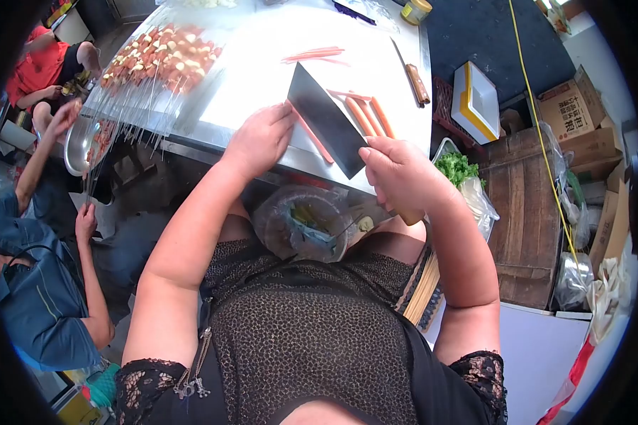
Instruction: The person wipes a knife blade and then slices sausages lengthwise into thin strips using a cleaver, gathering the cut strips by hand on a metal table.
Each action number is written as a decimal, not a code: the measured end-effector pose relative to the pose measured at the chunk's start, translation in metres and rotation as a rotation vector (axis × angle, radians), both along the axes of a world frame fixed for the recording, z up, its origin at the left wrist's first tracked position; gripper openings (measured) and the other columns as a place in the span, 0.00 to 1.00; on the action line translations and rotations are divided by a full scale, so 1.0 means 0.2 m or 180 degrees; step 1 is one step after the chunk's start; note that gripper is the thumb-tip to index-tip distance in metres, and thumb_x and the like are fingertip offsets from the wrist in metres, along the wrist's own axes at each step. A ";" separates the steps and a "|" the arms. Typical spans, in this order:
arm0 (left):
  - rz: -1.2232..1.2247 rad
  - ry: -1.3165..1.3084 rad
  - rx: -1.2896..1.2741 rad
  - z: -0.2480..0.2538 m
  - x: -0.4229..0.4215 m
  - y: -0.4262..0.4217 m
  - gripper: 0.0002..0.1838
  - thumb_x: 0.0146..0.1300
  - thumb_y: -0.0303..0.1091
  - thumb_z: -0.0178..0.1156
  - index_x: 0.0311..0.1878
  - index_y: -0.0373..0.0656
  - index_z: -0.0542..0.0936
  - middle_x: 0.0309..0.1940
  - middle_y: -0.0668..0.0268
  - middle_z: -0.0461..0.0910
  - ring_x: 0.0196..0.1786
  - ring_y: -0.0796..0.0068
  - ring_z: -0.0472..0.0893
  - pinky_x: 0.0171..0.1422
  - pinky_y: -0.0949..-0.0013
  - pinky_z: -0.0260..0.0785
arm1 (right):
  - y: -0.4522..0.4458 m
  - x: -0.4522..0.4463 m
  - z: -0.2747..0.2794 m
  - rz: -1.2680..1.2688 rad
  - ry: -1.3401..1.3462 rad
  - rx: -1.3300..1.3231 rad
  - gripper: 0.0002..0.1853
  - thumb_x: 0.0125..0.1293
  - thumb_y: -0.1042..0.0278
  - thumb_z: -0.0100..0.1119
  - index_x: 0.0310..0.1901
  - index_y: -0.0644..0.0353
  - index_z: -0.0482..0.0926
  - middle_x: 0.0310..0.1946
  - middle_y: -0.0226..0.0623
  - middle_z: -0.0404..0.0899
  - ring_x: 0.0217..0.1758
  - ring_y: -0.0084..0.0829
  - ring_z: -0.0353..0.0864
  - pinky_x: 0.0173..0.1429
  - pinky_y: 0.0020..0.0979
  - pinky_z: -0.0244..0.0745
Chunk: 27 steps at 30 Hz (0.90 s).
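Observation:
My right hand (403, 173) is wrapped round the handle of a broad cleaver (326, 117), its dark blade held over the white tabletop (252, 49). Along the blade's left side lies a long thin pink sausage (310, 133). The fingertips of my left hand (261, 138) are bent together at the sausage's far end, close against the blade. Just right of the blade rest several whole sausages (370, 115). Farther back is a small pile of thin sausage strips (315, 54).
Many loaded skewers (164, 60) cover the table's left side. A wooden-handled knife (416, 83) lies near the right edge. Below the front edge stands a lined bin (305, 223). At left, a person in blue (46, 290) holds skewers by a metal bowl (78, 147); another wears red (35, 67).

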<state>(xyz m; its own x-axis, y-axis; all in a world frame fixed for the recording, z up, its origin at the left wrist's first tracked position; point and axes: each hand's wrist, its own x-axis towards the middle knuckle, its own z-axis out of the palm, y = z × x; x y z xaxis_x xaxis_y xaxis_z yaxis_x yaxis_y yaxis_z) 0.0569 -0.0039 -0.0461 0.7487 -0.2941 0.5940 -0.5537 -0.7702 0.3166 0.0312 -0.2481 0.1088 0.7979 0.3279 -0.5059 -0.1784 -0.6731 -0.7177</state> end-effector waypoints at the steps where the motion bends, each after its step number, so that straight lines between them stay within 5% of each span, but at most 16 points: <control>1: -0.0002 0.0007 -0.0021 0.01 0.00 0.00 0.14 0.65 0.29 0.58 0.52 0.38 0.83 0.55 0.55 0.80 0.59 0.56 0.79 0.66 0.57 0.70 | 0.00 0.01 0.01 0.0000 -0.0001 0.0000 0.15 0.77 0.60 0.46 0.35 0.63 0.71 0.22 0.29 0.71 0.19 0.21 0.74 0.23 0.28 0.73; 27: -0.0305 0.0290 -0.0087 0.06 -0.11 -0.09 0.15 0.61 0.32 0.63 0.51 0.39 0.82 0.57 0.53 0.78 0.61 0.52 0.76 0.65 0.54 0.68 | 0.02 0.10 0.05 0.0348 -0.0069 -0.0358 0.17 0.76 0.60 0.44 0.33 0.64 0.73 0.21 0.30 0.73 0.17 0.22 0.75 0.20 0.28 0.74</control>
